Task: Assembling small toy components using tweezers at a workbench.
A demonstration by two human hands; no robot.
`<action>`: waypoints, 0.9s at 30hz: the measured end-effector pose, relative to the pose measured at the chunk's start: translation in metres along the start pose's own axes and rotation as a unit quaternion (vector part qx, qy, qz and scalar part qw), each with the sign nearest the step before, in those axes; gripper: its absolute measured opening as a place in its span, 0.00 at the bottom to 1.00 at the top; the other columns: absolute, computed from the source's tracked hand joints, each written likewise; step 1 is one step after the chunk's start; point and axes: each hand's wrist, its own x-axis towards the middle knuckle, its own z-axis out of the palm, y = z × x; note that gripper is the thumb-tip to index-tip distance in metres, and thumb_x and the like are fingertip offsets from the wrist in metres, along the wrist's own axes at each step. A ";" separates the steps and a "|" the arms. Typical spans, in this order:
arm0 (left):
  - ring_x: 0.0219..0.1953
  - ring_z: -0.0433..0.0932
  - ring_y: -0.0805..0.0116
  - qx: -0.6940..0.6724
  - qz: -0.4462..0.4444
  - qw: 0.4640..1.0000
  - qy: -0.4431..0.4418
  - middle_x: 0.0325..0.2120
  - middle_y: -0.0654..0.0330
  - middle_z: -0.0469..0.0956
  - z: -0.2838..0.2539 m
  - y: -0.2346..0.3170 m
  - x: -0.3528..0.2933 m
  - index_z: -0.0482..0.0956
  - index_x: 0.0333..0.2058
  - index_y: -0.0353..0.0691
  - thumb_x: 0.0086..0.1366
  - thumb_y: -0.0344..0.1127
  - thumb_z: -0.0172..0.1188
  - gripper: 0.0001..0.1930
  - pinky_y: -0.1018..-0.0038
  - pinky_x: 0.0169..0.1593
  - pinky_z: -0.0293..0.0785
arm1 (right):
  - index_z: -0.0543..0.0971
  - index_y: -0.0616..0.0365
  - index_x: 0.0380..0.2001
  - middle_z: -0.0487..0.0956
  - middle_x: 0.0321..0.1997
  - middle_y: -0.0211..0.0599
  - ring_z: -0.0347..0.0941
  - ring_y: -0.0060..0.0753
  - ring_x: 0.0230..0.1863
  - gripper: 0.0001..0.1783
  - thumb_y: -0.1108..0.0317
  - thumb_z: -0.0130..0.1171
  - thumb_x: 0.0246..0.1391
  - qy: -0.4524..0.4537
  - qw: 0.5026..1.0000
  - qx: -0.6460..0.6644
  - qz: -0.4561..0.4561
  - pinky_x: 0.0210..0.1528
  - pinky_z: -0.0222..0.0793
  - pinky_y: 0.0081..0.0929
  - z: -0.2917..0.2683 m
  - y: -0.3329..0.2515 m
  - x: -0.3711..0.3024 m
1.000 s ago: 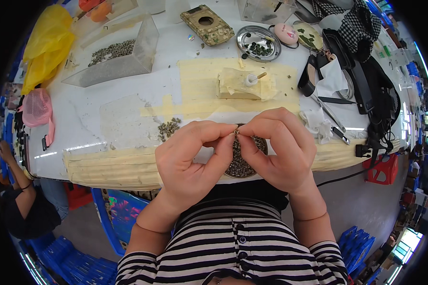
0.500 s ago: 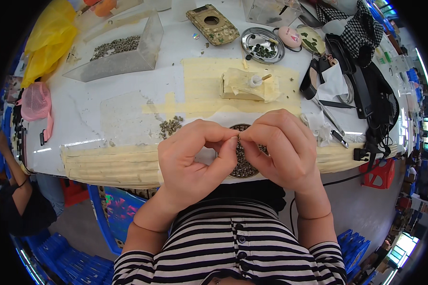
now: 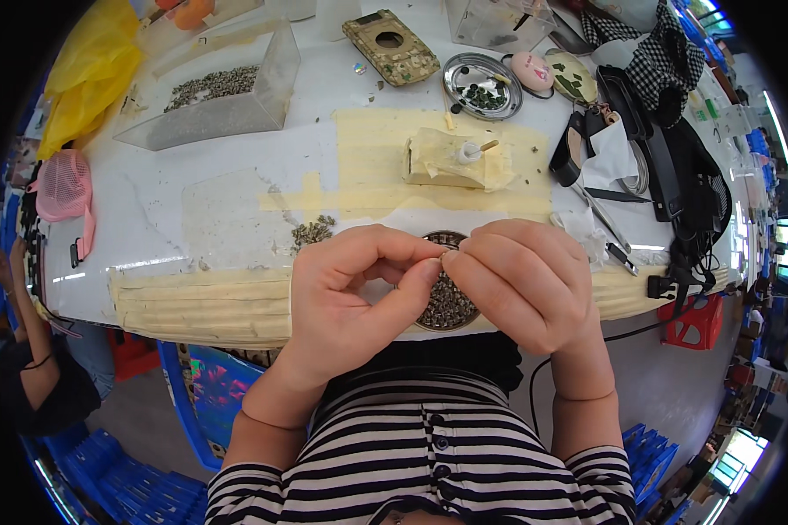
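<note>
Above a round dish of small grey-brown parts [image 3: 447,306], my two hands meet fingertip to fingertip. Thumb and index finger of my left hand [image 3: 350,293] are pinched at the middle. My right hand [image 3: 534,280] pinches at the same spot with its fingers curled. Whatever lies between the fingertips is tiny and mostly hidden, too small to name. To the left of the dish is a loose heap of similar small parts [image 3: 312,232]. Beyond my hands stands a tape-covered block [image 3: 442,162] holding a small white pot [image 3: 470,152] with a stick in it.
A clear bin [image 3: 210,118] of small parts sits at the back left, near a yellow bag [image 3: 87,79]. A camouflage model tank hull [image 3: 391,46] and a metal dish [image 3: 484,85] lie at the back. Tweezers [image 3: 608,219] and black straps [image 3: 670,175] are at right.
My right hand has turned and lowered slightly, its fingers curling more over the meeting point. My left hand has shifted little. More of the round dish's lower part shows.
</note>
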 end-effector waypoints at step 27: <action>0.33 0.78 0.77 -0.023 0.022 0.998 0.060 0.32 0.58 0.80 -0.002 -0.002 -0.002 0.78 0.37 0.28 0.56 0.19 0.60 0.08 0.82 0.40 0.74 | 0.79 0.61 0.31 0.77 0.28 0.36 0.74 0.33 0.26 0.13 0.81 0.65 0.37 0.092 0.970 0.108 0.195 0.26 0.72 0.25 0.024 -0.017 0.004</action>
